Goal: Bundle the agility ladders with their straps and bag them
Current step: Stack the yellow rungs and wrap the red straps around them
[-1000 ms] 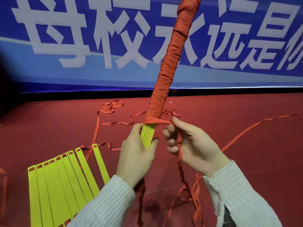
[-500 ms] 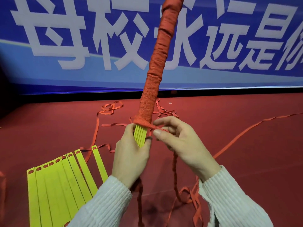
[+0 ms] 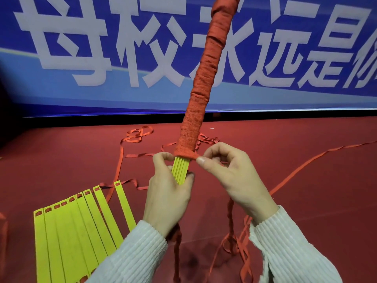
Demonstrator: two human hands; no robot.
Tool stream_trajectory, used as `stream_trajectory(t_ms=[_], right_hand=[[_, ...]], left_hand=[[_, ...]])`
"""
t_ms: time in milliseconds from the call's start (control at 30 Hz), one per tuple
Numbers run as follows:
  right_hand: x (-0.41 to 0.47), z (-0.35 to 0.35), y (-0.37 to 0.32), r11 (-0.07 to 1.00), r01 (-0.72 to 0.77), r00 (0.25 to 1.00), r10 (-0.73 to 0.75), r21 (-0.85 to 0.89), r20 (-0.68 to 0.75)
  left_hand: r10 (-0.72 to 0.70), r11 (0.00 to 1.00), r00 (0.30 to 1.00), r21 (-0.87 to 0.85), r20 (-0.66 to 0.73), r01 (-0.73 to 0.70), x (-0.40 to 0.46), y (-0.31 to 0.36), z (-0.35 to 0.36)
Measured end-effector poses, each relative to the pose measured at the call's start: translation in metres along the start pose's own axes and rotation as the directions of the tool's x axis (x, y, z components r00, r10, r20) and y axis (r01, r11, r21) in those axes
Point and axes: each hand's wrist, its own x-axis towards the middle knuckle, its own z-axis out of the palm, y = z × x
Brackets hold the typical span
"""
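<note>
A bundle of yellow ladder rungs (image 3: 180, 169) stands upright, nearly all of it wound in orange strap (image 3: 204, 78) up past the top of the frame. My left hand (image 3: 168, 193) grips the bare yellow lower end. My right hand (image 3: 228, 170) pinches the strap at the lowest winding, just right of the bundle. More strap hangs below both hands. A second ladder, several yellow rungs (image 3: 75, 227) fanned flat, lies on the red floor at the lower left.
Loose orange strap (image 3: 140, 132) trails across the red floor (image 3: 306, 201) behind the bundle and off to the right. A blue banner (image 3: 102, 58) with large white characters stands along the back edge.
The bundle first leaned left, then tipped back to the right. My right hand has carried the strap from behind the bundle round to its right side, fingers now raised.
</note>
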Motion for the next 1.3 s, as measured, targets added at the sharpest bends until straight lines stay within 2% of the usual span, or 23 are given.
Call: stream_trajectory(t_ms=[333, 400, 467, 533, 567, 633, 667, 733, 767, 800, 900, 967, 1067, 1133, 1233, 1300], right_hand=[[0.000, -0.008, 0.005, 0.998, -0.005, 0.999, 0.002, 0.065, 0.041], [0.003, -0.008, 0.008, 0.996, -0.030, 1.000, 0.029, 0.085, 0.010], [0.005, -0.006, 0.010, 0.997, -0.034, 0.998, 0.038, 0.067, -0.058], [0.006, -0.004, 0.010, 0.993, -0.019, 0.995, 0.030, 0.114, -0.095], [0.006, -0.003, 0.007, 0.979, -0.027, 0.996, 0.045, 0.204, -0.084], [0.004, -0.003, -0.001, 0.909, -0.065, 0.997, 0.075, 0.411, -0.008], [0.003, -0.004, -0.002, 0.891, -0.064, 0.998, 0.067, 0.449, 0.011], [0.002, -0.004, 0.000, 0.935, -0.013, 1.000, 0.021, 0.356, -0.018], [0.002, -0.002, 0.003, 0.957, 0.001, 0.998, 0.016, 0.289, -0.056], [0.001, 0.003, 0.005, 0.970, -0.009, 0.995, 0.032, 0.242, -0.093], [0.003, 0.010, 0.012, 0.985, -0.053, 0.985, 0.078, 0.163, -0.155], [0.003, 0.003, 0.011, 0.987, -0.054, 0.991, 0.072, 0.151, -0.112], [0.003, -0.009, 0.012, 0.998, -0.048, 0.999, 0.048, 0.032, 0.019], [0.002, -0.006, 0.012, 1.000, -0.007, 0.999, 0.007, 0.002, 0.037], [0.007, -0.002, 0.009, 0.999, -0.009, 1.000, 0.009, 0.041, -0.006], [0.007, 0.000, 0.007, 0.980, -0.127, 0.992, 0.124, 0.156, 0.027]], left_hand=[[0.050, 0.999, 0.998, -0.001, 0.024, -0.050, 0.001, -0.004, 0.002], [0.053, 0.997, 0.999, -0.048, 0.008, -0.053, 0.001, -0.004, 0.004], [0.036, 0.986, 0.998, -0.167, 0.043, -0.029, 0.001, -0.003, 0.004], [0.007, 0.940, 0.990, -0.339, 0.138, 0.040, -0.001, 0.003, 0.003], [-0.014, 0.891, 0.978, -0.441, 0.208, 0.107, -0.002, 0.006, 0.003], [-0.024, 0.757, 0.913, -0.588, 0.408, 0.283, 0.000, 0.008, 0.001], [-0.002, 0.709, 0.860, -0.606, 0.511, 0.361, 0.002, 0.007, -0.003], [0.028, 0.688, 0.755, -0.560, 0.655, 0.461, 0.008, 0.004, -0.012], [0.016, 0.705, 0.734, -0.529, 0.679, 0.473, 0.010, 0.002, -0.014], [-0.002, 0.742, 0.747, -0.500, 0.665, 0.447, 0.009, 0.003, -0.013], [-0.014, 0.903, 0.895, -0.379, 0.446, 0.203, -0.001, 0.011, 0.005], [-0.046, 0.936, 0.953, -0.321, 0.299, 0.146, -0.003, 0.008, 0.015], [-0.118, 0.966, 0.981, -0.212, 0.155, 0.150, 0.005, -0.009, 0.010], [-0.138, 0.985, 0.985, -0.093, 0.099, 0.147, 0.009, -0.016, 0.004], [-0.137, 0.990, 0.988, -0.030, 0.065, 0.139, 0.010, -0.016, 0.002], [-0.122, 0.992, 0.991, -0.009, 0.046, 0.123, 0.009, -0.014, 0.002]])
